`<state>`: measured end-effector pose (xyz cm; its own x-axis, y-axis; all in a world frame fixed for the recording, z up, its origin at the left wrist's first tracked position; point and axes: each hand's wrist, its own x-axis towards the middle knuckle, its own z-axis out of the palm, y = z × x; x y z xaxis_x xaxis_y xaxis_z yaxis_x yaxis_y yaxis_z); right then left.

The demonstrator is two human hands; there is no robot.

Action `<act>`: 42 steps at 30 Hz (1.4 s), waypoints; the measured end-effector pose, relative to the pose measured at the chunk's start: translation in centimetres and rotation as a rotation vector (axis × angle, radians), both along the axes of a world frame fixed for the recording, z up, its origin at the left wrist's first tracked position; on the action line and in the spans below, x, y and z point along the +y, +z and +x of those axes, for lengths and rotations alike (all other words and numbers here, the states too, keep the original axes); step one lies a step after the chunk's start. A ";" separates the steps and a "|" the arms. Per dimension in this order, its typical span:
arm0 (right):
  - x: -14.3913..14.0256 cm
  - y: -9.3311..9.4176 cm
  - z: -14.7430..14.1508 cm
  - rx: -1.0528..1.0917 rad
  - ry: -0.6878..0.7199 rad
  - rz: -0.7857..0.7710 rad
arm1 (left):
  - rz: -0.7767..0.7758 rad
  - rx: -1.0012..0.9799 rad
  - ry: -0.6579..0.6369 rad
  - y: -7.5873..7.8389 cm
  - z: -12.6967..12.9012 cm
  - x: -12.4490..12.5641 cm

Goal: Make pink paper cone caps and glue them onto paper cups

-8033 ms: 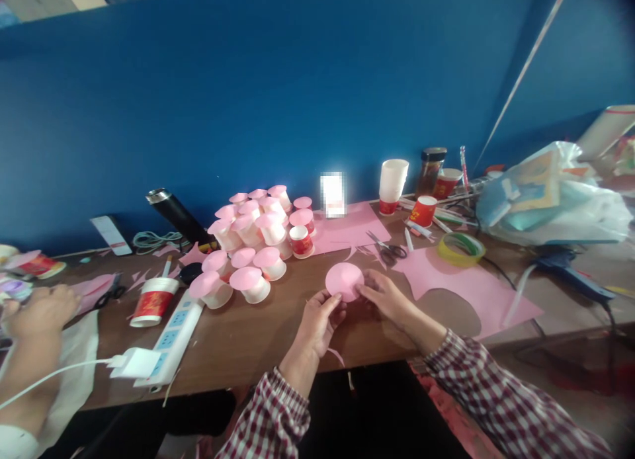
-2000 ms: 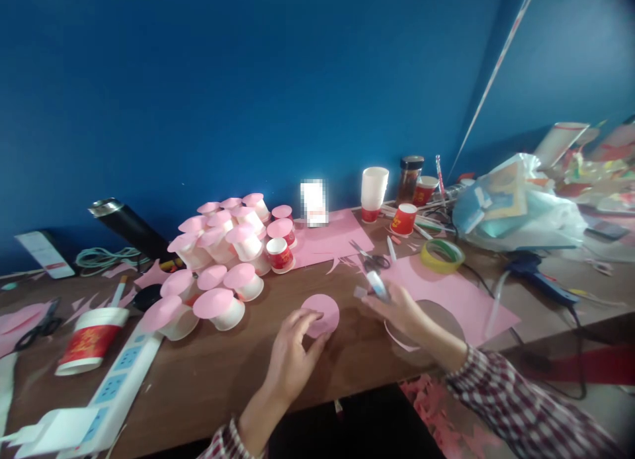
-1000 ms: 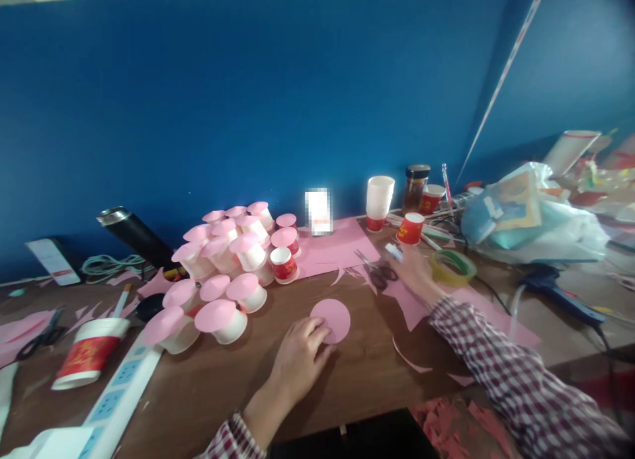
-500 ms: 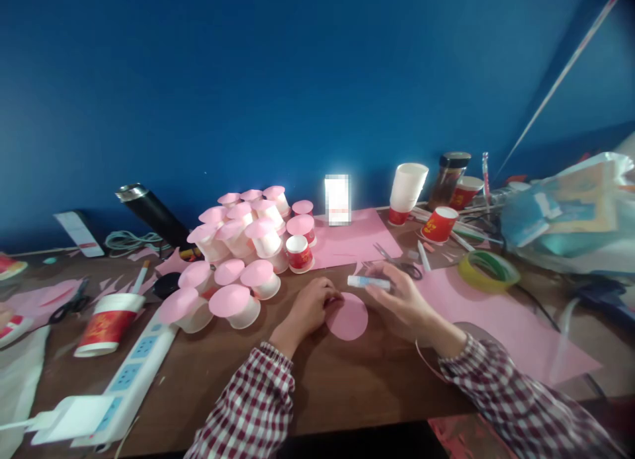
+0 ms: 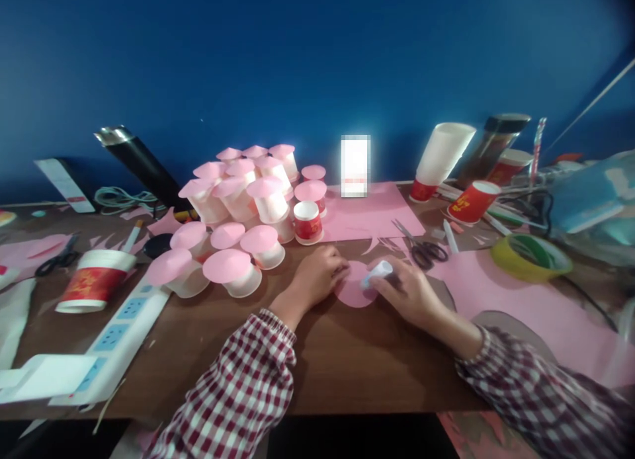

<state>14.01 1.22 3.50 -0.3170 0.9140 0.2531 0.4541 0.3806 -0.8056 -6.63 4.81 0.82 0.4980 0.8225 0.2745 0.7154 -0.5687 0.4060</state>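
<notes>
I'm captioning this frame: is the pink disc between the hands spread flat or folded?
Spread flat, as far as it shows: the pink disc lies on the table, its visible outline round; the left hand hides part.

A black flask [image 5: 149,168] stood beside a coiled cable [image 5: 118,198] near the blue wall [image 5: 248,62]; a power strip [image 5: 113,338] lay on the surface [image 5: 367,373].

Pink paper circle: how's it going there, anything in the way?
Left hand on pink paper circle, upper-left edge. Right hand gripping small white-and-blue tube over it. Black-handled metal scissors beyond, off the circle.
</notes>
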 end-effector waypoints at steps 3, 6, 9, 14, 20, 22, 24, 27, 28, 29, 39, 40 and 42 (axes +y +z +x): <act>-0.2 -0.5 -0.3 -0.114 -0.002 0.060 | 0.017 0.012 -0.010 -0.1 0.0 0.0; -0.2 -0.7 -0.5 -0.136 0.034 0.061 | 0.009 0.003 -0.011 -0.2 0.0 0.1; -0.2 -0.8 -0.6 -0.168 0.065 0.073 | 0.003 0.002 -0.002 -0.5 0.0 0.2; -0.3 -1.0 -0.7 -0.225 0.073 0.092 | 0.017 -0.002 -0.006 -0.6 0.1 0.4; -0.2 -1.1 -0.5 -0.209 0.084 0.141 | 0.015 -0.004 -0.001 -0.6 0.0 0.4; -0.2 -1.1 -0.5 -0.217 0.081 0.150 | 0.020 0.003 0.003 -0.6 0.0 0.3; -0.2 -1.2 -0.5 -0.233 0.086 0.157 | 0.023 0.011 0.003 -0.6 0.0 0.3; -0.2 -1.4 -0.5 -0.267 0.104 0.163 | 0.029 0.023 -0.007 -0.5 0.0 0.3; -0.1 -1.4 -0.5 -0.281 0.115 0.164 | 0.032 0.030 -0.011 -0.5 0.1 0.3; -0.1 -1.4 -0.5 -0.296 0.125 0.164 | 0.034 0.036 -0.015 -0.5 0.1 0.3; -0.3 -1.1 -0.8 -0.422 0.140 0.081 | -0.021 0.054 -0.041 0.0 -0.1 0.2; -0.3 -1.1 -0.8 -0.441 0.141 0.075 | -0.029 0.052 -0.043 0.0 -0.1 0.3; -0.2 -1.1 -0.8 -0.479 0.144 0.074 | -0.035 0.050 -0.046 0.1 -0.1 0.3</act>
